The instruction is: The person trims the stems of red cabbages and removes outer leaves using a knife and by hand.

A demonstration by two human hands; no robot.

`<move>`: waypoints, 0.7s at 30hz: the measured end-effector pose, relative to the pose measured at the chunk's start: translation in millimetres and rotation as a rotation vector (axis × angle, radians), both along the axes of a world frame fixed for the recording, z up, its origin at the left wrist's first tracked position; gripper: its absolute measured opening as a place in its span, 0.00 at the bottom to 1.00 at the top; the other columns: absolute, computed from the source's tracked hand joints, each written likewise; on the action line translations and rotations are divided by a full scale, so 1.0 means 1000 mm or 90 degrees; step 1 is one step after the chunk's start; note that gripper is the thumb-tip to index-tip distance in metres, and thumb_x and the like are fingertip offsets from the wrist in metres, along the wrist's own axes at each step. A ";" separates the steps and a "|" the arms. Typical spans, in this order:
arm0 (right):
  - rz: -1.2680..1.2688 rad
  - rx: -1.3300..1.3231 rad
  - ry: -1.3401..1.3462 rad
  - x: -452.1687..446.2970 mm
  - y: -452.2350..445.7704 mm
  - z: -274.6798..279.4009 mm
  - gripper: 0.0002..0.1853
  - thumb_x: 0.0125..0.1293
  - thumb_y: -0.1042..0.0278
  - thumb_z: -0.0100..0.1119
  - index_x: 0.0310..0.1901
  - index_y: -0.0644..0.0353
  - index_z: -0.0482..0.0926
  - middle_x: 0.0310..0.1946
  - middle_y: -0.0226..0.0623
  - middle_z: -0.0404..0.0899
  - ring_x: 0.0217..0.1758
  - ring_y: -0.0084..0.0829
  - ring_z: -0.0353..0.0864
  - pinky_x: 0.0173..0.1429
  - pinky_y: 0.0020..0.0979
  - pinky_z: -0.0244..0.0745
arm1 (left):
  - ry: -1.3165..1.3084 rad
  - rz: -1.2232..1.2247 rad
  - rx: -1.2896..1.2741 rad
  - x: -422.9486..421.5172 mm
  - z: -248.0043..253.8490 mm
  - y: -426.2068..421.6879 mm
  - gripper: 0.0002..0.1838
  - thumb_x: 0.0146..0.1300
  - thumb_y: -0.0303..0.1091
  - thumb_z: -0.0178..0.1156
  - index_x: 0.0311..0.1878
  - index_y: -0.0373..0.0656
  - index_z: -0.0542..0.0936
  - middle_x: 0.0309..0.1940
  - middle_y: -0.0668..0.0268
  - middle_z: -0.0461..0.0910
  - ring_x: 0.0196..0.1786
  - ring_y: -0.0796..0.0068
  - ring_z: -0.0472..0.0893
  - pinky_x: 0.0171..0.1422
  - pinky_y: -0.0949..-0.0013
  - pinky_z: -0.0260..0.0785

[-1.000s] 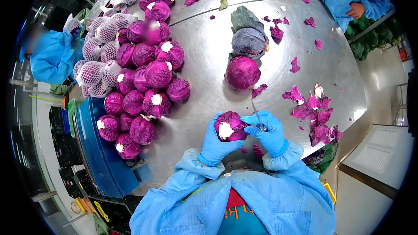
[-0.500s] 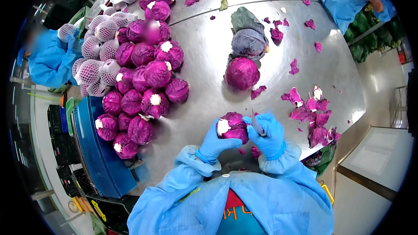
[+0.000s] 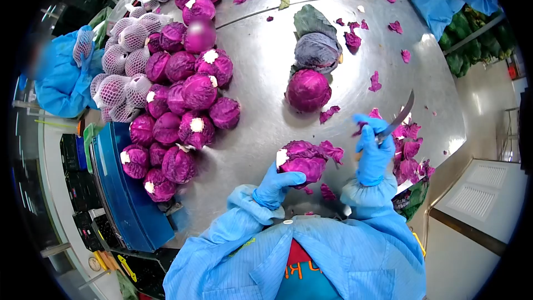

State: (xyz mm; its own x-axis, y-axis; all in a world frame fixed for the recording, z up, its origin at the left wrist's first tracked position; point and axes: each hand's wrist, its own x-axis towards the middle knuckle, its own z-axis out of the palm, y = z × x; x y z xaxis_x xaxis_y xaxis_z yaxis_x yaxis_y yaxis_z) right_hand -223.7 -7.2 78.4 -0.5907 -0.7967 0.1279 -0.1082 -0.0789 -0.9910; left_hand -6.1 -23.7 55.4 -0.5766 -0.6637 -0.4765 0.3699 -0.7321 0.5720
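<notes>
Purple cabbage (image 3: pixel 303 163) | left hand (image 3: pixel 273 185) gripping it | right hand (image 3: pixel 373 154) clenched around curved knife (image 3: pixel 401 115)

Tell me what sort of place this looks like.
Probably a produce packing room: purple cabbages are piled on a metal table, filled white nets lie beside them, and the gloved right hand holds a knife.
</notes>
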 end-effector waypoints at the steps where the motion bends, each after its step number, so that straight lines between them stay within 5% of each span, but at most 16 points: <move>1: -0.057 0.010 0.141 -0.008 -0.009 -0.003 0.16 0.62 0.75 0.65 0.52 0.59 0.79 0.42 0.29 0.80 0.30 0.16 0.70 0.37 0.22 0.70 | -0.025 0.004 -0.048 0.002 -0.008 0.001 0.43 0.40 0.28 0.75 0.64 0.37 0.68 0.52 0.60 0.78 0.57 0.70 0.77 0.63 0.65 0.70; 3: -0.093 0.040 0.282 -0.016 -0.015 -0.007 0.24 0.58 0.72 0.70 0.58 0.53 0.79 0.43 0.23 0.76 0.33 0.16 0.67 0.37 0.20 0.68 | -0.098 0.042 -0.157 0.001 -0.015 0.006 0.42 0.40 0.28 0.75 0.62 0.37 0.69 0.51 0.60 0.78 0.56 0.71 0.77 0.62 0.65 0.71; 6: 0.225 0.153 0.101 -0.002 0.002 0.009 0.25 0.56 0.70 0.72 0.57 0.50 0.80 0.41 0.24 0.75 0.35 0.17 0.69 0.38 0.22 0.69 | -0.206 0.087 -0.298 -0.008 -0.012 0.005 0.43 0.38 0.30 0.77 0.62 0.37 0.69 0.50 0.60 0.78 0.55 0.71 0.77 0.60 0.66 0.72; 8: 0.363 0.114 0.191 0.018 0.006 0.014 0.26 0.54 0.70 0.73 0.57 0.50 0.80 0.40 0.27 0.75 0.35 0.20 0.73 0.39 0.22 0.70 | -0.235 0.040 -0.327 -0.010 0.003 -0.003 0.47 0.37 0.33 0.78 0.63 0.36 0.66 0.51 0.59 0.76 0.55 0.70 0.77 0.59 0.66 0.72; 11: 0.397 0.060 0.226 0.031 0.010 -0.008 0.21 0.54 0.68 0.73 0.50 0.52 0.81 0.38 0.30 0.75 0.35 0.23 0.75 0.39 0.24 0.71 | -0.291 -0.023 -0.362 -0.005 -0.010 -0.007 0.47 0.34 0.34 0.79 0.61 0.36 0.66 0.50 0.59 0.75 0.55 0.67 0.76 0.60 0.63 0.71; 17: 0.407 0.137 0.184 0.036 0.014 -0.011 0.12 0.53 0.69 0.74 0.37 0.57 0.80 0.33 0.33 0.76 0.32 0.26 0.76 0.39 0.27 0.72 | -0.445 0.099 -0.457 -0.003 -0.020 0.007 0.43 0.33 0.35 0.78 0.56 0.33 0.70 0.42 0.60 0.74 0.55 0.62 0.75 0.60 0.59 0.69; 21: 0.504 0.183 0.033 0.018 0.006 -0.017 0.11 0.56 0.70 0.72 0.38 0.59 0.81 0.32 0.32 0.78 0.33 0.22 0.76 0.40 0.25 0.72 | -0.467 -0.027 -0.536 0.001 -0.003 -0.005 0.45 0.32 0.36 0.79 0.58 0.34 0.70 0.45 0.58 0.76 0.54 0.61 0.75 0.59 0.60 0.69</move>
State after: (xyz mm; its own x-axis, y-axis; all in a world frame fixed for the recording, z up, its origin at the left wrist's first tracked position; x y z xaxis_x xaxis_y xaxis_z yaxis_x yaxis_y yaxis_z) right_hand -205.3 -0.7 61.6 0.1570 -0.9788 -0.1314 -0.1737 0.1036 -0.9793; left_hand -5.1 -28.4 52.7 -0.3694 -0.9217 -0.1186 -0.2769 -0.0126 0.9608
